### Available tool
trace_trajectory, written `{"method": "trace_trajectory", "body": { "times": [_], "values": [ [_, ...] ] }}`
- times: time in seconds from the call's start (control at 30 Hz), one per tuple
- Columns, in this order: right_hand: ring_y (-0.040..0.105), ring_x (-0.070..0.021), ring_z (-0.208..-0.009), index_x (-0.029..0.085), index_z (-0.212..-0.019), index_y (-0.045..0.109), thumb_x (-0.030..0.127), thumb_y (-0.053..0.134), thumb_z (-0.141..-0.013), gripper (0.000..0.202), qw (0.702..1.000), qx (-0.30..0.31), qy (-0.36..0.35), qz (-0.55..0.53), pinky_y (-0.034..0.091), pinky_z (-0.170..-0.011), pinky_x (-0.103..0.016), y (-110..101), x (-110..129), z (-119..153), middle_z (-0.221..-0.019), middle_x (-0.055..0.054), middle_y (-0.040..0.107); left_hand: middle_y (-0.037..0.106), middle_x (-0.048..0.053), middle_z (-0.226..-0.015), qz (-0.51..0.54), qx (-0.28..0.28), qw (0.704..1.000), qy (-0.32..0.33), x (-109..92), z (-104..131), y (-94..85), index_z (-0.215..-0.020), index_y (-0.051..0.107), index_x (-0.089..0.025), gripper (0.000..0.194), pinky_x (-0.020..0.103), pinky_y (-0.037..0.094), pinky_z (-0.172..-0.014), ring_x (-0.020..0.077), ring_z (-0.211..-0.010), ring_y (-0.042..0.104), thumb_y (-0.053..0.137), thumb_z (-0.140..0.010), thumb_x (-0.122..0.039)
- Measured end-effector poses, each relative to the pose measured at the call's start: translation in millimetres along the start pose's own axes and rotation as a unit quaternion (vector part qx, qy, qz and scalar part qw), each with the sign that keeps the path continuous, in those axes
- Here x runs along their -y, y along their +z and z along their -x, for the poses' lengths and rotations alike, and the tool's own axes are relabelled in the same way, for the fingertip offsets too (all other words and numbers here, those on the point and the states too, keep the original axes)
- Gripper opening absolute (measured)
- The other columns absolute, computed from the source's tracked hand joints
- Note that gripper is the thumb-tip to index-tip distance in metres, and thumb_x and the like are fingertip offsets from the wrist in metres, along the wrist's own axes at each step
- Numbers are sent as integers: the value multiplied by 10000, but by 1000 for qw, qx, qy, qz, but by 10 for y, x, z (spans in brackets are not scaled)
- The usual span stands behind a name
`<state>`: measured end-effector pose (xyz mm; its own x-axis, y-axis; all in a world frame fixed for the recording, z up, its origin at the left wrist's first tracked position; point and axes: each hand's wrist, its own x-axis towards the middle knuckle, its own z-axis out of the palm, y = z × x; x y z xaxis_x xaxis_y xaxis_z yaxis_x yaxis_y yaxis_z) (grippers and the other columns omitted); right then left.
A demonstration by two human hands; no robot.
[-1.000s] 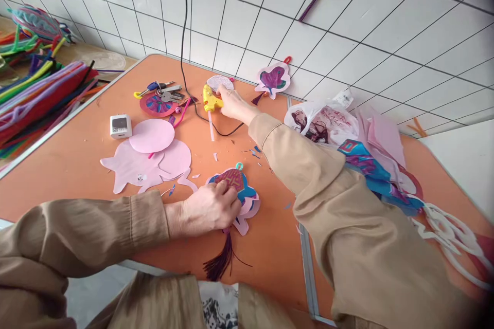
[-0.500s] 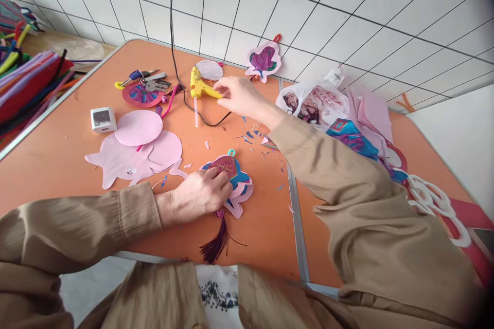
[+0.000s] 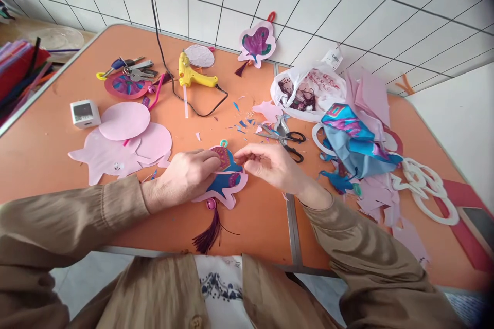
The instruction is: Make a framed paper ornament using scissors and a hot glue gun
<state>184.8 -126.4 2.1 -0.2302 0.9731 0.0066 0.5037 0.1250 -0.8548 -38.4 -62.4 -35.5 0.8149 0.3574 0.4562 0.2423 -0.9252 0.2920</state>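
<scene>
A layered pink-and-blue fabric ornament [image 3: 226, 185] lies on the orange table in front of me, with a teal loop on top and a dark purple tassel [image 3: 207, 230] with a pink bead below. My left hand [image 3: 193, 175] grips its upper left part, fingers pinched together. At the ornament's right edge is my right hand [image 3: 272, 165], its fingers curved and thumb apart, with nothing visible between them; the fingertips touch or nearly touch the edge. Beyond the hands, a yellow glue gun [image 3: 195, 76] rests on the table with a clear glue stick protruding.
Scissors [image 3: 287, 139] and fabric scraps lie right of centre. Pink cutouts [image 3: 119, 149], a white charger [image 3: 85, 114] and keys [image 3: 135, 71] are on the left. A plastic bag [image 3: 309, 93], blue cloth [image 3: 357, 139] and white rings [image 3: 428, 185] occupy the right. The glue gun's cord runs up the wall.
My right hand has let go of the glue gun, now lying on the table, and come down to the ornament's right edge. My left hand stays on the ornament. The view has shifted slightly.
</scene>
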Motion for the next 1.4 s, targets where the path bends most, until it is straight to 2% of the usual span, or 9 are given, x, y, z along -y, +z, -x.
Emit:
{"method": "trace_trajectory", "body": {
  "times": [0.13, 0.4, 0.5, 0.6, 0.77, 0.87, 1.07, 1.27, 1.4],
  "values": [
    [581, -118, -625, 162, -802, 682, 214, 675, -816, 54, 997, -41, -28, 63, 440, -587, -254, 143, -61, 3, -727, -16, 688, 710, 68, -819, 36, -14, 999, -36, 24, -12, 31, -911, 660, -164, 230, 234, 544, -638, 152, -736, 698, 475, -975, -285],
    [528, -94, -563, 166, -702, 652, 132, 650, -804, 107, 997, -27, 16, 66, 382, -543, -236, 166, -108, -37, -634, 17, 649, 754, 88, -947, 88, -63, 991, -72, -36, -65, -140, -921, 692, -154, 201, 271, 563, -718, 177, -835, 717, 544, -941, -288],
    [538, -105, -599, 167, -702, 649, 133, 639, -788, 93, 997, -34, 23, 62, 399, -566, -242, 158, -139, -86, -670, 9, 653, 759, 77, -894, 94, -52, 978, -177, -3, -132, -229, -859, 705, -156, 289, 290, 539, -714, 183, -794, 701, 489, -947, -327],
    [534, -110, -597, 166, -692, 645, 165, 613, -799, 111, 996, -46, 33, 67, 399, -569, -251, 153, -185, -161, -669, 3, 655, 760, 53, -874, 124, 20, 940, -318, 56, -215, -265, -862, 707, -163, 285, 265, 506, -644, 162, -720, 670, 466, -906, -310],
    [524, -108, -559, 166, -674, 645, 181, 605, -801, 134, 993, -45, 58, 98, 384, -549, -252, 152, -223, -213, -624, 4, 655, 753, 13, -815, 182, 76, 895, -399, 131, -301, -244, -848, 709, -179, 240, 242, 487, -634, 148, -703, 648, 516, -824, -319],
    [534, -114, -571, 166, -686, 646, 200, 624, -806, 127, 991, -52, 58, 104, 393, -560, -256, 176, -207, -194, -625, 1, 651, 732, 18, -769, 163, 75, 900, -397, 142, -283, -249, -803, 704, -173, 248, 245, 463, -606, 139, -654, 612, 524, -829, -342],
    [549, -139, -641, 170, -731, 618, 234, 729, -777, 136, 981, -83, 56, 169, 412, -614, -277, 276, -153, -163, -708, -22, 642, 681, 44, -854, 60, 79, 945, -312, 76, -166, -262, -865, 713, -165, 271, 263, 445, -611, 144, -677, 591, 634, -797, -415],
    [545, -146, -665, 168, -791, 617, 291, 744, -793, 177, 975, -103, 33, 194, 404, -627, -280, 337, -168, -173, -753, -30, 629, 645, 43, -886, 23, 137, 941, -307, 11, -171, -234, -869, 692, -165, 163, 267, 438, -623, 151, -715, 598, 640, -826, -313],
    [510, -129, -631, 168, -739, 606, 257, 771, -761, 189, 978, -90, 41, 185, 379, -598, -268, 336, -162, -174, -712, -8, 590, 640, 47, -888, 5, 122, 956, -267, 30, -143, -196, -878, 681, -167, 100, 269, 446, -639, 163, -756, 601, 623, -837, -238]
  ]
}}
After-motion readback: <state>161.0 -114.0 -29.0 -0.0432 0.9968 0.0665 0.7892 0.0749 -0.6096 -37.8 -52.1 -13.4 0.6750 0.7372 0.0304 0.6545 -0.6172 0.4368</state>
